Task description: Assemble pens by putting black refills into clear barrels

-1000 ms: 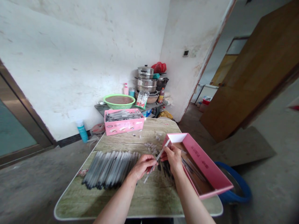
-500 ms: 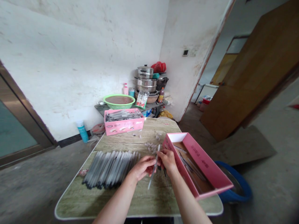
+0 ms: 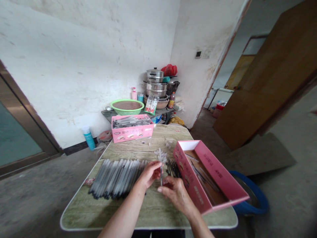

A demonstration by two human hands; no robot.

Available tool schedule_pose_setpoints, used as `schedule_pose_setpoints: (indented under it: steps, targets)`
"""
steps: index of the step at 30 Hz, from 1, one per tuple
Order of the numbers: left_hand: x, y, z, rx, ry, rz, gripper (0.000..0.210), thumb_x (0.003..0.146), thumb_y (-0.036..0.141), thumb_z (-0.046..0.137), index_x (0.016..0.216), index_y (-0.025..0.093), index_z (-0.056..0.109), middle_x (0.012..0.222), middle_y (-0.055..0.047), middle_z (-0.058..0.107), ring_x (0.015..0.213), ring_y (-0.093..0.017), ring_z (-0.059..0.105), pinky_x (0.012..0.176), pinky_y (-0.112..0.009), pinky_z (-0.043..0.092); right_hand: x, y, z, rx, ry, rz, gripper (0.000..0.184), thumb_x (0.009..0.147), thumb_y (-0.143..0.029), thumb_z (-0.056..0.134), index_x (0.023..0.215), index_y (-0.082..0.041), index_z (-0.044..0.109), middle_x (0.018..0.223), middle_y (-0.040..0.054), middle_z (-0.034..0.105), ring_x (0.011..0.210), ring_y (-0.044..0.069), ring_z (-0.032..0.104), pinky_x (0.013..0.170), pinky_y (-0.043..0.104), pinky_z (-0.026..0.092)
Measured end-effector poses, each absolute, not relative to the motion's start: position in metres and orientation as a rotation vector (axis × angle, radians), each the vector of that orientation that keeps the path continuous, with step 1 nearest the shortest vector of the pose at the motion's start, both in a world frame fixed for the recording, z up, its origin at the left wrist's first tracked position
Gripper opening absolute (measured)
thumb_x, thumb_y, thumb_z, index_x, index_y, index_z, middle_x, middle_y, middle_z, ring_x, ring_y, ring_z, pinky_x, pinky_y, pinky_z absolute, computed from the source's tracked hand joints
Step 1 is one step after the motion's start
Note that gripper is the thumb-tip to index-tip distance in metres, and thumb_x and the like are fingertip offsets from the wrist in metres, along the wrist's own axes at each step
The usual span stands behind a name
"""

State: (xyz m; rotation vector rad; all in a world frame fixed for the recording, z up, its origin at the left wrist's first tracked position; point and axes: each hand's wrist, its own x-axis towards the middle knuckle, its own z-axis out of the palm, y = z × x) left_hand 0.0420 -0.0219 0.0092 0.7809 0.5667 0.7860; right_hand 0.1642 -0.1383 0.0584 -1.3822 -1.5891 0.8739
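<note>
My left hand (image 3: 151, 172) is closed, its thumb and fingers pinching a clear-barrelled pen (image 3: 160, 159) that stands nearly upright over the table. Around the pen's lower end, the thumb and forefinger of my right hand (image 3: 173, 193) come together. Left of my hands lies a broad row of similar pens (image 3: 119, 178) with dark ends toward me. Several thin black pieces (image 3: 172, 168) lie beyond my right hand, against the pink box (image 3: 220, 175). Small translucent caps (image 3: 160, 155) are scattered just past the upright pen.
A second pink box (image 3: 132, 134), filled with pens, stands at the table's far left. Behind it a low shelf carries a green basin (image 3: 126, 105) and stacked steel pots (image 3: 156, 84). On the floor at right is a blue round tub (image 3: 260, 201).
My right hand has moved down toward me, from the pen's upper part to its lower end, uncovering the black pieces. The pen has turned more upright and shifted slightly left.
</note>
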Motion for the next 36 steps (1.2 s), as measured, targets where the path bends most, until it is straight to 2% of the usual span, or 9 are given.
schedule_pose_setpoints:
  steps: [6, 11, 13, 16, 23, 30, 36]
  targets:
    - [0.046, -0.023, 0.001, 0.756, 0.467, 0.743, 0.022, 0.066, 0.024, 0.079, 0.078, 0.011, 0.066, 0.061, 0.0, 0.064, 0.043, -0.008, 0.055, 0.039, -0.018, 0.039, 0.169, -0.118, 0.058, -1.52, -1.652, 0.484, 0.032, 0.088, -0.038, 0.058, 0.066, -0.016, 0.065, 0.058, -0.0011, 0.058, 0.053, 0.012, 0.049, 0.052, 0.021, 0.03]
    - [0.044, -0.019, 0.004, 0.703, 0.439, 0.861, 0.023, 0.072, 0.026, 0.076, 0.086, 0.01, 0.067, 0.066, -0.002, 0.066, 0.048, -0.007, 0.056, 0.042, -0.016, 0.041, 0.174, -0.108, 0.05, -1.625, -1.495, 0.289, 0.039, 0.094, -0.039, 0.047, 0.066, -0.016, 0.062, 0.053, 0.0007, 0.058, 0.046, 0.013, 0.049, 0.049, 0.022, 0.032]
    - [0.042, -0.017, 0.007, 0.677, 0.416, 0.914, 0.024, 0.074, 0.026, 0.075, 0.091, 0.011, 0.066, 0.067, -0.002, 0.066, 0.051, -0.007, 0.058, 0.046, -0.015, 0.044, 0.179, -0.105, 0.044, -1.752, -1.44, 0.178, 0.038, 0.096, -0.033, 0.04, 0.071, -0.016, 0.063, 0.055, 0.0028, 0.061, 0.047, 0.014, 0.052, 0.049, 0.023, 0.034]
    - [0.041, -0.016, 0.01, 0.646, 0.424, 0.959, 0.024, 0.073, 0.025, 0.076, 0.09, 0.012, 0.065, 0.069, -0.003, 0.068, 0.053, -0.008, 0.06, 0.049, -0.016, 0.048, 0.185, -0.096, 0.036, -1.966, -1.481, 0.078, 0.031, 0.093, -0.021, 0.04, 0.077, -0.016, 0.066, 0.066, 0.0079, 0.069, 0.055, 0.017, 0.061, 0.053, 0.023, 0.037]
    - [0.042, -0.015, 0.009, 0.613, 0.434, 0.999, 0.025, 0.068, 0.021, 0.079, 0.085, 0.01, 0.065, 0.07, -0.004, 0.07, 0.056, -0.008, 0.062, 0.051, -0.016, 0.049, 0.183, -0.059, 0.025, -2.178, -1.594, 0.095, 0.026, 0.089, -0.013, 0.047, 0.08, -0.015, 0.072, 0.078, 0.0162, 0.074, 0.071, 0.023, 0.071, 0.059, 0.024, 0.044]
    - [0.043, -0.016, 0.008, 0.617, 0.409, 1.001, 0.023, 0.069, 0.021, 0.079, 0.085, 0.011, 0.065, 0.071, -0.004, 0.069, 0.057, -0.009, 0.062, 0.052, -0.017, 0.049, 0.184, -0.036, 0.021, -2.26, -1.635, 0.173, 0.024, 0.088, -0.016, 0.051, 0.079, -0.013, 0.073, 0.083, 0.02, 0.074, 0.08, 0.026, 0.072, 0.068, 0.029, 0.049]
    - [0.044, -0.015, 0.006, 0.618, 0.415, 1.018, 0.025, 0.068, 0.021, 0.079, 0.087, 0.011, 0.065, 0.072, -0.004, 0.069, 0.059, -0.009, 0.063, 0.054, -0.017, 0.05, 0.185, -0.041, 0.024, -2.127, -1.571, 0.242, 0.016, 0.082, -0.015, 0.056, 0.074, -0.013, 0.07, 0.078, 0.0174, 0.073, 0.078, 0.025, 0.071, 0.069, 0.027, 0.049]
